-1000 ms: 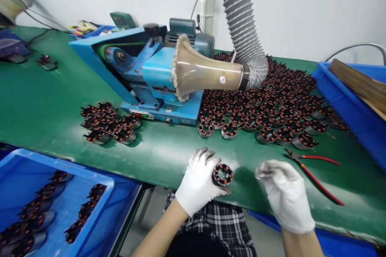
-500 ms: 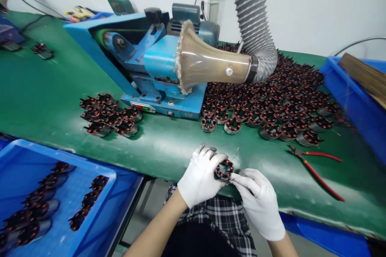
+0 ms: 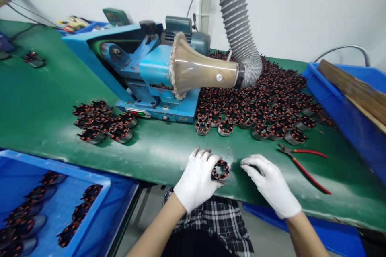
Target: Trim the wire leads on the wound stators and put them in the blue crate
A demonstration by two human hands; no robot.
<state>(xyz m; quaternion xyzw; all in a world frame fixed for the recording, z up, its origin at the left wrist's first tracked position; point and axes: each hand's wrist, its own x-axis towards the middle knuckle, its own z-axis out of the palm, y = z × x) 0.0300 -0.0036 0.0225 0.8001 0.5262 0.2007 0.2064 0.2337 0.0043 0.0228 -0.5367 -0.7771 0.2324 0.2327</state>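
White-gloved, my left hand [image 3: 197, 178] is wrapped round a motor stator [image 3: 221, 170], a ring with copper windings and black insulation, near the front edge of the bench. A thin wire end sticks up from the stator's far side. My right hand [image 3: 269, 180], also gloved, hovers to the right of it, apart from the stator. Its fingers are bent with thumb and fingertips close together; whether a bit of wire is between them is too small to see. Beyond that hand lie red-handled cutting pliers [image 3: 303, 164], jaws toward the left.
A blue belt machine [image 3: 159, 68] with a funnel and grey hose [image 3: 238, 16] stands behind. Many stators [image 3: 259, 108] crowd its right side; a smaller group [image 3: 104, 122] sits left. Blue crates [image 3: 102, 192] with stators stand lower left, and another bin [image 3: 331, 92] at right.
My right hand has drawn away from the stator toward the right, where before its fingertips were at the stator's rim. My left hand still holds the stator. The camera view has shifted slightly.
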